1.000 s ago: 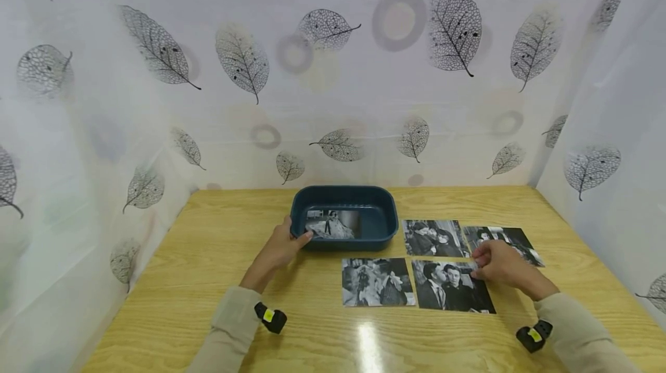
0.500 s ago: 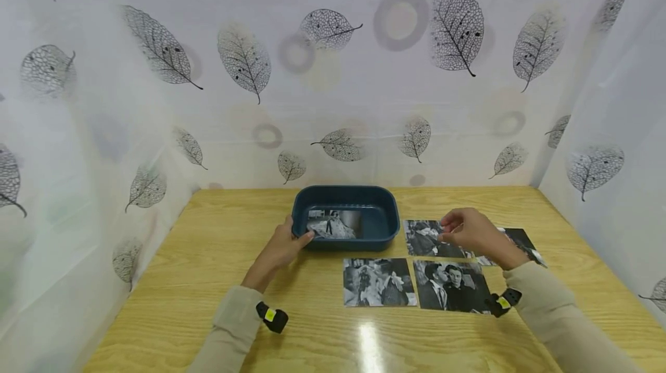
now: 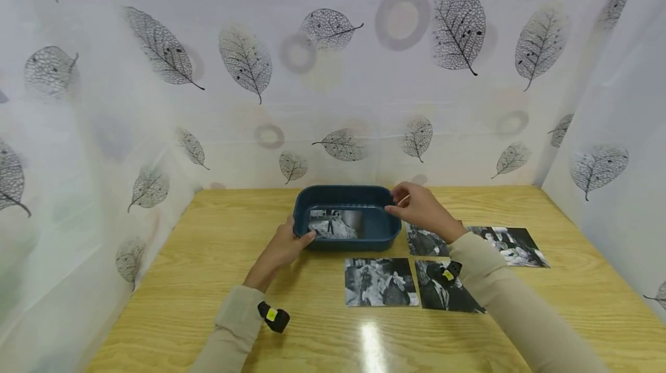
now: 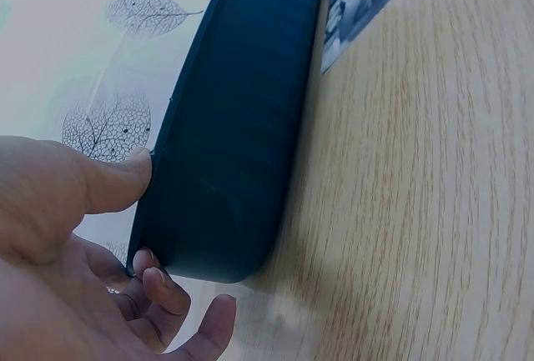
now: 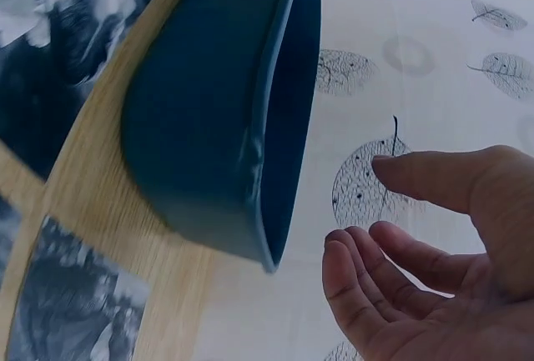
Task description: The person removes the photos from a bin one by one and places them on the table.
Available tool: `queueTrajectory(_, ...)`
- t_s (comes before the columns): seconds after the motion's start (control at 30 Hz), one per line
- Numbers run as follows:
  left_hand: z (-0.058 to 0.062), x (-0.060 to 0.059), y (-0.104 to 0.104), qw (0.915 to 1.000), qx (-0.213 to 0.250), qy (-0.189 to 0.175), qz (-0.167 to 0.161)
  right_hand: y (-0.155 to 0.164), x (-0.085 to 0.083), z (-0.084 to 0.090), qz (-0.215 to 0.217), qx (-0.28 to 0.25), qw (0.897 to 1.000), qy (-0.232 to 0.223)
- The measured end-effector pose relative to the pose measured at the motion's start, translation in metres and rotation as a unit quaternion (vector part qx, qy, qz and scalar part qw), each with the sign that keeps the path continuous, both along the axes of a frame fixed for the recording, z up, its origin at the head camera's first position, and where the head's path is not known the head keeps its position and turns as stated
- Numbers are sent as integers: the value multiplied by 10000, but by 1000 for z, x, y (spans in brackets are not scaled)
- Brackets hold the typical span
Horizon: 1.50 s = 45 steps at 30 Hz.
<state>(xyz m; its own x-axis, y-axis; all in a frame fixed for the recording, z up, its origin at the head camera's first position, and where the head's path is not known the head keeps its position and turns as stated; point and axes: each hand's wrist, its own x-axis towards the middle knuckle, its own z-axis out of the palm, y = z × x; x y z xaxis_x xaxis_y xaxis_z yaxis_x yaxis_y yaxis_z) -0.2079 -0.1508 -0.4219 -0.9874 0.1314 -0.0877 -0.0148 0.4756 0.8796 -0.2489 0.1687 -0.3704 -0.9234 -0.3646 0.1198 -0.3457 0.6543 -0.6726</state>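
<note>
Presently, the left hand point(image 3: 278, 248) grips the near-left corner of the dark blue tray point(image 3: 346, 193) at frame centre, thumb over the rim, fingers under the wall. A photograph point(image 3: 335, 224) lies inside. The right hand point(image 3: 418, 208) hovers at the tray's far-right rim, grip loosely spread, holding nothing; contact cannot be told. Four photographs point(image 3: 380, 281) lie right of centre. Bare tabletop point(image 3: 208, 257) stretches lower left.

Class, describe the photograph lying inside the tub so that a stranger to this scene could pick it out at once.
On the wooden table stands a dark blue tub, steadied by the left hand. The photograph lies inside it; the other black-and-white prints lie flat on the tabletop.
</note>
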Motion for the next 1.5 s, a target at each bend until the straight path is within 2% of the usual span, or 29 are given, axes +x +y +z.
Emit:
queueTrajectory(0.3, 0, 0, -1, 10000, 84, -20, -2, -42, -24, -11, 389, 439, 9983, -39)
queueTrajectory(0.5, -1, -1, 0, 10000, 74, -5, -9, -61, -32, -23, 413, 1099, 9930, -90)
queueTrajectory(0.8, 1, 0, -1, 10000, 72, -7, -50, -82, -39, -39, -16, 1921, 9767, -961)
queueTrajectory(1.13, 0, -1, 0, 9999, 110, -3, -56, -96, -44, -48, -330, 2134, 9696, -1152)
queueTrajectory(1.5, -2, -4, 0, 10000, 59, 7, 66, -99, -48, -55, -649, 1755, 9742, -1260)
